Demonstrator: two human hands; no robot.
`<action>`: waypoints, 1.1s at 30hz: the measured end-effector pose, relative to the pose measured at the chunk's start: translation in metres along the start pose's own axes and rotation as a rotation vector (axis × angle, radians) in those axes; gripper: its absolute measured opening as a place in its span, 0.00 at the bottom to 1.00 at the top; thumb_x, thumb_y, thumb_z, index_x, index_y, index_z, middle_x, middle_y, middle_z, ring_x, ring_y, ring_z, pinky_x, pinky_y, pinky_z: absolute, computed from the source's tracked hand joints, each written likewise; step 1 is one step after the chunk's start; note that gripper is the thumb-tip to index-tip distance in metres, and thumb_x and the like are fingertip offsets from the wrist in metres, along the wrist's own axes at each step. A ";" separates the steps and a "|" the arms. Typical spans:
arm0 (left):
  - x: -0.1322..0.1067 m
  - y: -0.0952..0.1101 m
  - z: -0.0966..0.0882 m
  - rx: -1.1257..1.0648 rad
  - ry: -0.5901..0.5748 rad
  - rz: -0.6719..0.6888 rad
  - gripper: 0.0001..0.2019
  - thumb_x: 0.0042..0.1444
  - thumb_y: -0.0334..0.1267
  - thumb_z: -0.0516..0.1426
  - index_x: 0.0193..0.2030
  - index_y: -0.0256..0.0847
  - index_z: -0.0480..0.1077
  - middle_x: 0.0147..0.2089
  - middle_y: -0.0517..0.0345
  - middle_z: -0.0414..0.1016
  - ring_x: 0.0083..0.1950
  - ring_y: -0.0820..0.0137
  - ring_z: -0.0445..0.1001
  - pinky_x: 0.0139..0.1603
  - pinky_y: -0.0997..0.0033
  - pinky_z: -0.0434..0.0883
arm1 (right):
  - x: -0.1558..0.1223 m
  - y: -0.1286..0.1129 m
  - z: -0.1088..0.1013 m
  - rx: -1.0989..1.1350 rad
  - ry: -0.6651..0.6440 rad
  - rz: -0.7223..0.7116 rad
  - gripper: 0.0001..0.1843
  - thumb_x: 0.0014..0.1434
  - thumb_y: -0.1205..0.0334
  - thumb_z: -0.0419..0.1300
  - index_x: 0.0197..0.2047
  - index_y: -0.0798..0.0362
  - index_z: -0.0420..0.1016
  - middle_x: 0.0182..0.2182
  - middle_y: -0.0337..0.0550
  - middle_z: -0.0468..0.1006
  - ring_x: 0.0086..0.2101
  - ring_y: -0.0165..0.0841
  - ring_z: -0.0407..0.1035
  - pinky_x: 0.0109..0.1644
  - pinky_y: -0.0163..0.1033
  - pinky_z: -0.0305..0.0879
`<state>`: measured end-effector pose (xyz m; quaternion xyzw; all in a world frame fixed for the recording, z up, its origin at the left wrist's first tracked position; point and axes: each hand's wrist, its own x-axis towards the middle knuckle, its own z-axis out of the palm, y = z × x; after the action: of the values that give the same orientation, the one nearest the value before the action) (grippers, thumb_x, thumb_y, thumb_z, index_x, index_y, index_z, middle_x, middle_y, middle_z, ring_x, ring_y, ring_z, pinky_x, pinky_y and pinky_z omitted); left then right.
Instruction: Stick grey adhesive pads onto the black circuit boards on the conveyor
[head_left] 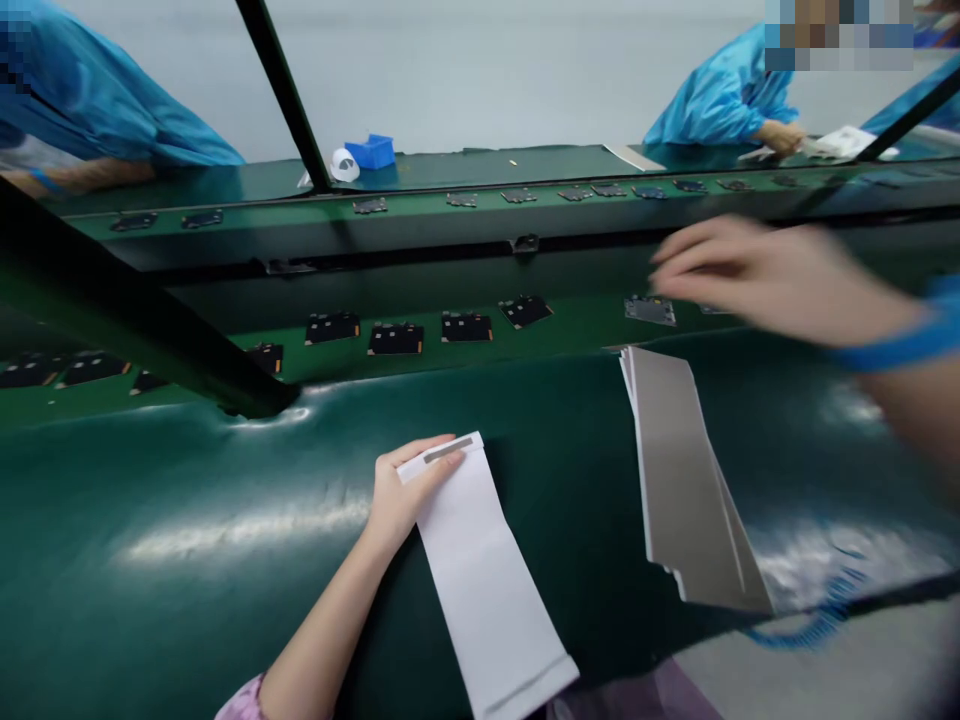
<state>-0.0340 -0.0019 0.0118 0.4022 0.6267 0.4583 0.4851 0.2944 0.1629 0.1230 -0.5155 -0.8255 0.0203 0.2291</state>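
My left hand (412,480) grips the upper end of a long white paper-like strip (487,570), its thumb on top. A narrow grey piece (448,450) lies across the strip's top end, by the thumb. My right hand (780,275), with a blue band at the wrist, is raised over the green conveyor belt. Motion blurs its fingers, so I cannot tell whether they hold anything. Just below its fingertips lies a greyish circuit board (649,310). Between my hands, on the green work surface, rests a small stack of grey-faced sheets with white edges (686,480).
Several dark circuit boards (395,338) lie along the near belt (577,335); more boards line the far one. A dark post (259,385) stands at left. Across the line, two people in blue sleeves (720,95) work near a blue bin (373,152). A coiled blue cord (810,630) hangs at lower right.
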 end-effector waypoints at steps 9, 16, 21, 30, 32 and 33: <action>0.041 0.015 0.014 0.153 -0.214 0.044 0.10 0.46 0.42 0.66 0.34 0.42 0.82 0.36 0.51 0.83 0.36 0.60 0.80 0.34 0.70 0.75 | 0.117 0.081 0.141 0.150 -0.491 0.029 0.24 0.52 0.38 0.54 0.32 0.51 0.77 0.49 0.51 0.73 0.45 0.47 0.70 0.50 0.52 0.67; 0.072 0.022 0.044 0.118 -0.271 0.100 0.09 0.44 0.41 0.67 0.34 0.43 0.82 0.34 0.52 0.83 0.33 0.61 0.80 0.31 0.70 0.74 | 0.119 0.113 0.149 0.199 -0.550 0.052 0.23 0.50 0.39 0.55 0.34 0.49 0.78 0.48 0.48 0.74 0.46 0.48 0.69 0.52 0.54 0.64; 0.073 0.019 0.046 0.112 -0.279 0.055 0.09 0.43 0.40 0.67 0.33 0.43 0.82 0.34 0.53 0.83 0.33 0.61 0.80 0.30 0.71 0.74 | 0.117 0.122 0.153 0.138 -0.515 0.093 0.23 0.51 0.40 0.56 0.37 0.49 0.75 0.48 0.50 0.73 0.46 0.48 0.69 0.49 0.53 0.65; 0.073 0.015 0.046 0.077 -0.180 0.061 0.12 0.44 0.44 0.66 0.35 0.40 0.82 0.34 0.52 0.83 0.35 0.60 0.80 0.31 0.70 0.74 | 0.077 0.060 0.150 -0.084 -0.239 0.214 0.44 0.49 0.29 0.51 0.56 0.55 0.66 0.48 0.60 0.73 0.44 0.54 0.70 0.40 0.54 0.69; 0.073 0.015 0.045 0.055 -0.166 0.058 0.13 0.44 0.44 0.66 0.36 0.40 0.81 0.36 0.52 0.83 0.37 0.60 0.80 0.34 0.69 0.75 | 0.072 0.050 0.152 -0.185 -0.311 0.192 0.47 0.48 0.28 0.52 0.56 0.59 0.67 0.47 0.64 0.73 0.44 0.58 0.69 0.38 0.55 0.69; 0.073 0.015 0.045 0.043 -0.161 0.056 0.13 0.45 0.44 0.66 0.36 0.41 0.81 0.36 0.52 0.83 0.38 0.60 0.80 0.34 0.69 0.75 | 0.071 0.049 0.152 -0.218 -0.337 0.170 0.45 0.49 0.30 0.52 0.55 0.61 0.68 0.47 0.64 0.73 0.43 0.58 0.70 0.37 0.55 0.69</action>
<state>-0.0038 0.0791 0.0036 0.4654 0.5837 0.4245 0.5123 0.2493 0.2778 -0.0006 -0.5943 -0.8029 0.0360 0.0284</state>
